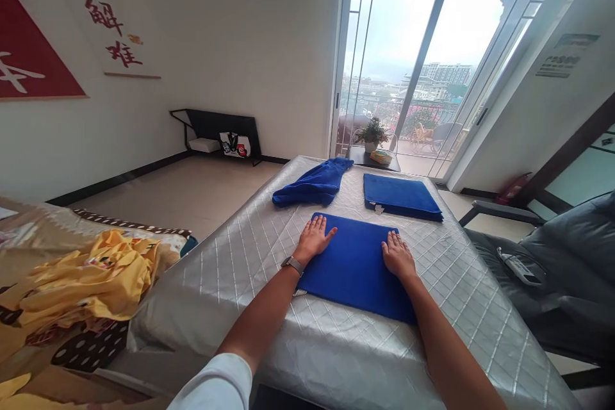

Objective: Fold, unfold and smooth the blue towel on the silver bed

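Left hand (314,237): open, palm down, fingers straight and close together. It lies flat on the left far corner of the near towel (353,269) and grips nothing. A watch (292,263) sits on the wrist.

Right hand (398,255): open, palm down, fingers straight. It lies flat on the right far part of the same towel and grips nothing.

Near towel: blue, folded to a flat rectangle. It lies on the counter (269,333), near the middle, with both hands touching its top face. The forearms cross its near edge on either side.

Counter: covered with a silver quilted sheet.

Far towel (401,195): blue, folded flat. It lies beyond the right hand, apart from the near towel. A small tag shows at its near edge.

Crumpled towel (312,184): blue, unfolded and bunched. It lies beyond the left hand, just beside the far towel, apart from the near towel.

Surroundings:
- Yellow cloth (96,275): heaped on a patterned surface left of the counter.
- Chair (576,269): grey, right of the counter, with a remote (521,267) resting on it.
- Plant (372,133): potted, beyond the counter's far end, in front of the glass door (432,64).
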The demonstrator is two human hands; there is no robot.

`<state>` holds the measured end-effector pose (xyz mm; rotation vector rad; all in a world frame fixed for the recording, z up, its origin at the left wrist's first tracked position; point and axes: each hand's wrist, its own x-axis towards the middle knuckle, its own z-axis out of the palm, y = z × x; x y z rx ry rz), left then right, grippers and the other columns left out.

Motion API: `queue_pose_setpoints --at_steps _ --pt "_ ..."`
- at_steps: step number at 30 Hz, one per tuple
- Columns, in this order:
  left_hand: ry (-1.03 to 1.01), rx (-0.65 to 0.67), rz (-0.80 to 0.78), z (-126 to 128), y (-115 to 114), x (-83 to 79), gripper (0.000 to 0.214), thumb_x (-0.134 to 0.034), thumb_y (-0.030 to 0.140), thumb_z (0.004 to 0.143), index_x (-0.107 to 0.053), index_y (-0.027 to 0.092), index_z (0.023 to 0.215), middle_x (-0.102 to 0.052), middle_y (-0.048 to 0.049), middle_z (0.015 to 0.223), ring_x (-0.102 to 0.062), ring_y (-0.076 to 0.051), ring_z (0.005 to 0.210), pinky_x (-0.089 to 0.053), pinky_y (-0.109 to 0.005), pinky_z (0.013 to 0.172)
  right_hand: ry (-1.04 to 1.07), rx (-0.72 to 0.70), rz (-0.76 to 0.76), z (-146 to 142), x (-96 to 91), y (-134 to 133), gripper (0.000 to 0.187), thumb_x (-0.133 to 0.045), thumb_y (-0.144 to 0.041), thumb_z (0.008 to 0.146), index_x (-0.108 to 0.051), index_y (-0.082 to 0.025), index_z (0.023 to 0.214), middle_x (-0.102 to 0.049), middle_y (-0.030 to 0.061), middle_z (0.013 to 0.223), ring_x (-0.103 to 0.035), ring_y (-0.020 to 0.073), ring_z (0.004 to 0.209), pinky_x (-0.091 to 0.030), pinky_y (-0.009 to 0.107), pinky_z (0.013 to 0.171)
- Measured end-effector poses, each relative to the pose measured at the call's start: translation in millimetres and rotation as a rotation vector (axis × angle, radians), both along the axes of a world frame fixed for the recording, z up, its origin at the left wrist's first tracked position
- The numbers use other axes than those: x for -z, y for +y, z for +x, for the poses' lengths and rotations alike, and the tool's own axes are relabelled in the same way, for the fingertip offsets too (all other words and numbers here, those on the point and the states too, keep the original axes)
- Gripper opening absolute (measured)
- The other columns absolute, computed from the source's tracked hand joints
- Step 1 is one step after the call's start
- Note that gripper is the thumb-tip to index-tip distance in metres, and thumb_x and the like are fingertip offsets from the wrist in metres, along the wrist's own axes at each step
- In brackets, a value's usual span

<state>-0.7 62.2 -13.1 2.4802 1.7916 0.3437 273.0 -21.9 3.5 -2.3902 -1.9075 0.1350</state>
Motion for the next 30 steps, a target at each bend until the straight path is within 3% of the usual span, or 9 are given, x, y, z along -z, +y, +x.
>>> queue_pose_setpoints --at_steps 10,17,25,28,30 --pt "-0.008 -0.028 0.033 0 0 2.4 0.086 -0.011 0.066 0.101 -0.033 0.005 0.157 -0.031 -0.0161 0.164 -0.025 -0.027 0.154 -0.018 -0.042 0.126 -0.083 -0.020 -0.005 -1 -6.8 -13 0.066 -0.017 -0.037 0.104 -0.025 -0.004 0.160 -0.021 0.0109 0.168 -0.016 0.0223 0.156 -0.010 0.039 0.126" --pt "-0.016 -0.019 0.009 0 -1 0.5 0.086 -0.010 0.065 0.102 -0.032 0.003 0.157 -0.029 -0.0170 0.165 -0.024 -0.028 0.154 -0.016 -0.042 0.127 -0.035 -0.039 -0.014 4 2.5 -37 0.068 -0.016 -0.041 0.104 -0.022 -0.004 0.161 -0.018 0.0115 0.169 -0.014 0.0227 0.156 -0.013 0.040 0.125" --pt "-0.002 -0.049 0.040 -4 -8 -9.4 0.084 -0.017 0.064 0.103 -0.033 0.001 0.156 -0.031 -0.0204 0.163 -0.024 -0.028 0.154 -0.015 -0.040 0.127 -0.032 -0.033 -0.017 1 5.5 -39 0.068 -0.015 -0.041 0.104 -0.022 -0.005 0.161 -0.016 0.0119 0.169 -0.012 0.0217 0.156 -0.011 0.040 0.126" --pt "-0.031 -0.011 0.044 -1 -14 -14.9 0.082 -0.017 0.061 0.104 -0.032 0.000 0.156 -0.030 -0.0207 0.164 -0.024 -0.029 0.154 -0.016 -0.041 0.127 -0.027 -0.033 -0.009 -1 4.0 -40 0.068 -0.015 -0.041 0.104 -0.022 -0.004 0.161 -0.016 0.0116 0.169 -0.012 0.0222 0.156 -0.011 0.040 0.126" --pt "-0.043 0.091 0.027 10 -24 -17.6 0.079 -0.015 0.060 0.105 -0.032 0.003 0.157 -0.029 -0.0178 0.164 -0.023 -0.027 0.154 -0.018 -0.041 0.126 -0.020 -0.029 -0.003 -2 2.8 -40 0.068 -0.015 -0.041 0.104 -0.021 -0.005 0.161 -0.016 0.0109 0.169 -0.012 0.0221 0.156 -0.011 0.039 0.126"
